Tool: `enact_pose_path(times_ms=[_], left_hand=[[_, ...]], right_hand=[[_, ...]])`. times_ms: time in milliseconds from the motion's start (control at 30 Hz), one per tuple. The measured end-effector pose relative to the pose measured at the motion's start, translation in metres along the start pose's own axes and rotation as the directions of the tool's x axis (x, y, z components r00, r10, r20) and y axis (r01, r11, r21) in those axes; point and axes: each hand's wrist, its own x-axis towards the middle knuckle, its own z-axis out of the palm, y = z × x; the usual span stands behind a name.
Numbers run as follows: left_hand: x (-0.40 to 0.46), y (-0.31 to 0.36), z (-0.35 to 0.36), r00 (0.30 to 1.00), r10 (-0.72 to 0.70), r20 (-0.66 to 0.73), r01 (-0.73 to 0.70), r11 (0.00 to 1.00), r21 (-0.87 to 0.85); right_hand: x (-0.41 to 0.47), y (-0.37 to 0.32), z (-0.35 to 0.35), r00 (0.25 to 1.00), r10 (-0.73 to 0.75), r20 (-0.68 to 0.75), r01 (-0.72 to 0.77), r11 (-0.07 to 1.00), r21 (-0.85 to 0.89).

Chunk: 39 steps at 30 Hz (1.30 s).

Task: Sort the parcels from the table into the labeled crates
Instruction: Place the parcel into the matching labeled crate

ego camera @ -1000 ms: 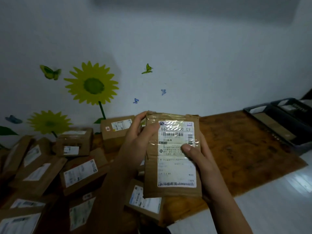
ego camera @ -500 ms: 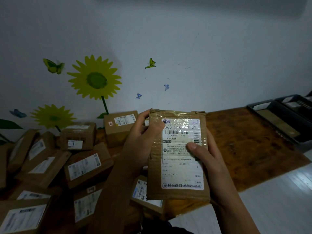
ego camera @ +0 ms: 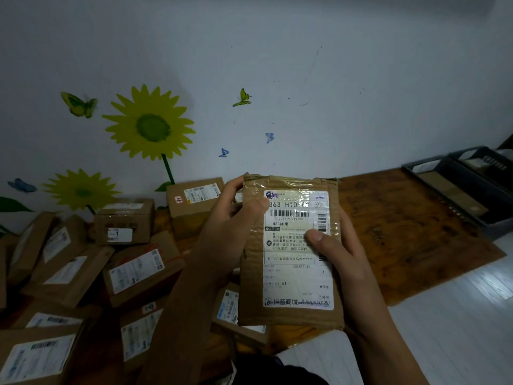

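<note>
While both hands hold it up over the table [ego camera: 410, 232], the flat parcel [ego camera: 291, 315] faces the person, shipping label [ego camera: 298, 248] readable. From the head view, the left hand [ego camera: 230, 234] grips its upper left edge and the right hand [ego camera: 341, 262] clasps the right side, thumb on the label. I'd say they're reading the destination; next comes carrying it rightward to the matching crate [ego camera: 472, 195].
</note>
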Motion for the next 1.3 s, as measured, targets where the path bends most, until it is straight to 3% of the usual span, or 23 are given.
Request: enact_pose_path(times_ms=[1300], left_hand=[[0.002, -0.021, 0.000, 0.998, 0.032, 0.046, -0.033, 0.999, 0.025]], right_hand=[[-0.004, 0.004, -0.002, 0.999, 0.007, -0.054, -0.005, 1.000, 0.026]])
